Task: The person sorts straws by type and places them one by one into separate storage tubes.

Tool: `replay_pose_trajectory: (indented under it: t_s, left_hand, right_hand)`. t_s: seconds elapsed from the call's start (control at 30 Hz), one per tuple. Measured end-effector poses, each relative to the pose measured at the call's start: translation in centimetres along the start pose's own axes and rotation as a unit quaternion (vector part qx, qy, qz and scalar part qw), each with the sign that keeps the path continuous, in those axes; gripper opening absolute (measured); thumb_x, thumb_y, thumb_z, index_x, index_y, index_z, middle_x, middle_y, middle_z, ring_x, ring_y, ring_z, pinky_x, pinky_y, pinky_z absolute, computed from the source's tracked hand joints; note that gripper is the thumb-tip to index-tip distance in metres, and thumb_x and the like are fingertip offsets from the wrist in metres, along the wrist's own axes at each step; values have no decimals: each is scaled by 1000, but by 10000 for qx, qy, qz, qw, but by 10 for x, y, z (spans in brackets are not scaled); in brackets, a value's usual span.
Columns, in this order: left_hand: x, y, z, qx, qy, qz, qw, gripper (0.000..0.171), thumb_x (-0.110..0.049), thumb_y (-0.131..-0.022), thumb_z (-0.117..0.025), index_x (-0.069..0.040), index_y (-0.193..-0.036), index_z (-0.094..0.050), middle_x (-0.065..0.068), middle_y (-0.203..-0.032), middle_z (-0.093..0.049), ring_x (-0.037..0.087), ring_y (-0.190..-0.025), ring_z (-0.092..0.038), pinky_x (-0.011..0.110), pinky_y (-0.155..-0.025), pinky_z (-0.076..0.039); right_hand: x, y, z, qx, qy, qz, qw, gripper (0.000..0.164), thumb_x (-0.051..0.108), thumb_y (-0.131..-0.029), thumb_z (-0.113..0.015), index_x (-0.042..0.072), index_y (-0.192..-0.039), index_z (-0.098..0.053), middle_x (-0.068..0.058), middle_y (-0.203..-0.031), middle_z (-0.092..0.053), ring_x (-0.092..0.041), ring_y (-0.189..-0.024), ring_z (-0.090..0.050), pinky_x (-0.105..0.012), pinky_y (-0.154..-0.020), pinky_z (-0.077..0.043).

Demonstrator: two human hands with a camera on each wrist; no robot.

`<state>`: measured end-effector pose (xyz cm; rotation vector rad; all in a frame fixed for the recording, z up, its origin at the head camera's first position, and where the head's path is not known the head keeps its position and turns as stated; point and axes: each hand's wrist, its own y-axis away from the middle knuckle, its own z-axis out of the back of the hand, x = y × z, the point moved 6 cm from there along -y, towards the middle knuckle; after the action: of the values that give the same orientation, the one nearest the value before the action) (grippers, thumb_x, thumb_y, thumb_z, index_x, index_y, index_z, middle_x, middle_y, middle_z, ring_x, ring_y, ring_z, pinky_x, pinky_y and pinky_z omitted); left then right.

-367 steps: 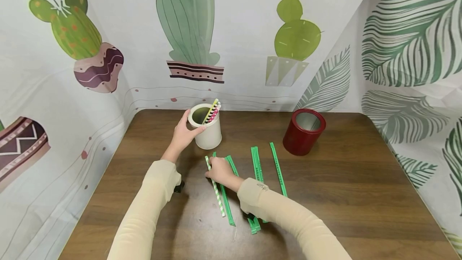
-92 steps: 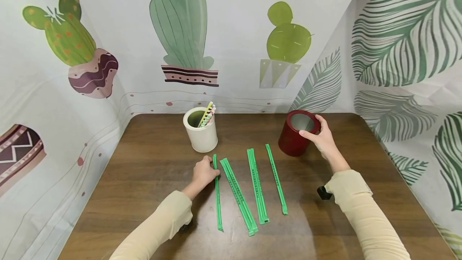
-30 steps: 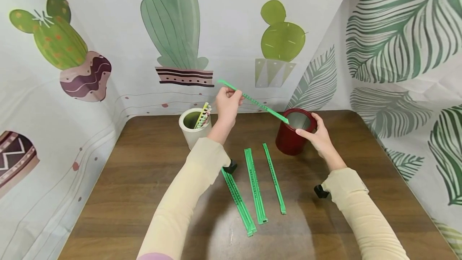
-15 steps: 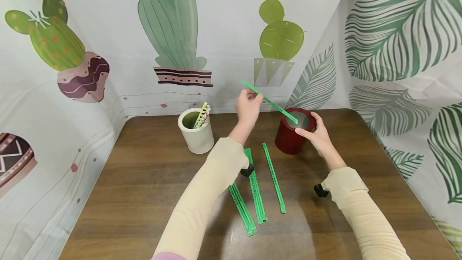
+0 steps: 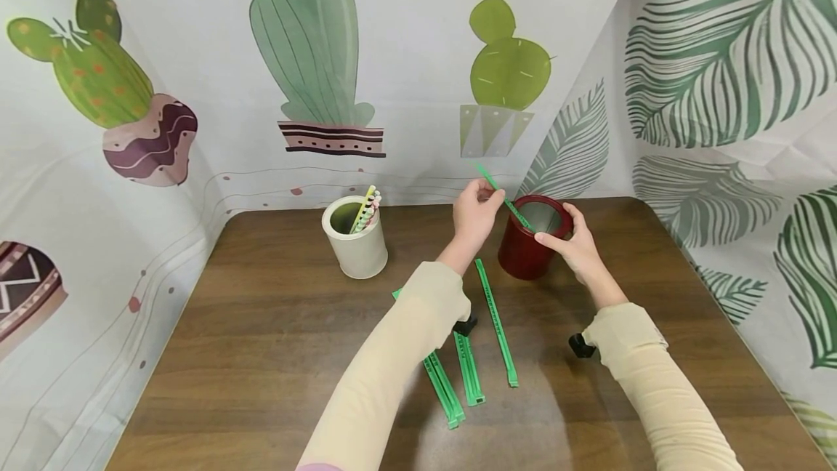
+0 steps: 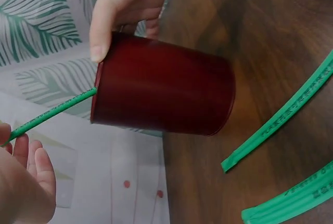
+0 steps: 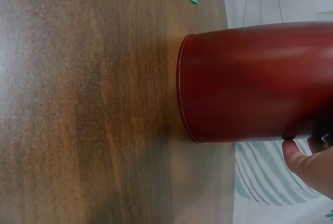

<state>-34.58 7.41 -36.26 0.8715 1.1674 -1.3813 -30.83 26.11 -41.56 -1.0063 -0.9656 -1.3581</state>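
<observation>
My left hand (image 5: 476, 215) pinches a green paper-wrapped straw (image 6: 54, 110) between thumb and fingers. The straw slants down to the right, its lower end inside the mouth of a dark red can (image 5: 525, 256). My right hand (image 5: 578, 244) holds that can at the rim, thumb on the near side and fingers round the right side. The can stands upright on the table. More green wrapped straws lie in front of it: a single one (image 5: 497, 325), a bundle (image 5: 469, 376) and another bundle (image 5: 445, 392), both bundles partly hidden under my left forearm.
A cream can (image 5: 360, 253) stands at the back left, with several patterned straws (image 5: 368, 211) leaning in it. The wooden table (image 5: 261, 355) ends at the back against a white cloth (image 5: 418, 78) printed with cacti and leaves.
My left hand has picked the single leftmost wrapped straw off the table, carried it right and lowered its end into the red can. A green-striped straw has joined the cream can. My right hand now holds the red can.
</observation>
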Motion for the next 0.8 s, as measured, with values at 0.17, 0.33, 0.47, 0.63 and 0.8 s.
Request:
replay_pose_trajectory:
  t_s: [0.17, 0.33, 0.47, 0.63, 0.8]
  left_hand:
    - [4, 5, -8, 187, -102, 43, 9998, 15, -27, -83, -60, -12, -88, -60, 1, -85, -64, 11, -82, -57, 20, -66, -41]
    - [8, 10, -14, 466, -102, 237, 9986, 21, -27, -84, -58, -11, -98, -60, 2, -91, -65, 13, -88, -58, 23, -72, -44]
    - [17, 13, -16, 630, -59, 535, 9966, 28, -25, -84, -58, -12, -109, -55, 1, -98, -65, 15, -94, -58, 28, -78, -45]
    - [31, 14, -11, 631, -200, 705, 9953, 35, -25, -84, -58, -15, -116, -50, 1, -99, -64, 17, -95, -57, 31, -78, -45]
    - [43, 15, 1, 562, -338, 722, 9952, 44, -25, -83, -59, -14, -123, -45, 1, -97, -64, 18, -93, -57, 31, -77, -45]
  right_hand:
    - [-1, 0, 0, 48, -8, 9, 10000, 84, 17, -81, -62, 6, -141, -3, -20, -142, -19, -30, -122, -29, -6, -74, -33]
    - [0, 0, 0, 24, 32, 2, 10000, 84, 17, -81, -62, 6, -141, -4, -19, -142, -20, -28, -121, -29, -6, -73, -33]
    - [0, 0, 0, 40, 56, -17, 10000, 84, 17, -81, -62, 6, -141, -4, -19, -142, -20, -29, -121, -29, -6, -73, -33]
    - [-8, -5, 1, 59, -3, 1, 10000, 86, 17, -81, -63, 8, -142, -3, -19, -143, -19, -30, -124, -27, -8, -74, -33]
    - [-20, -12, 4, -1, 89, 66, 9999, 86, 21, -80, -64, 11, -142, -5, -17, -143, -20, -26, -122, -30, -7, -75, -34]
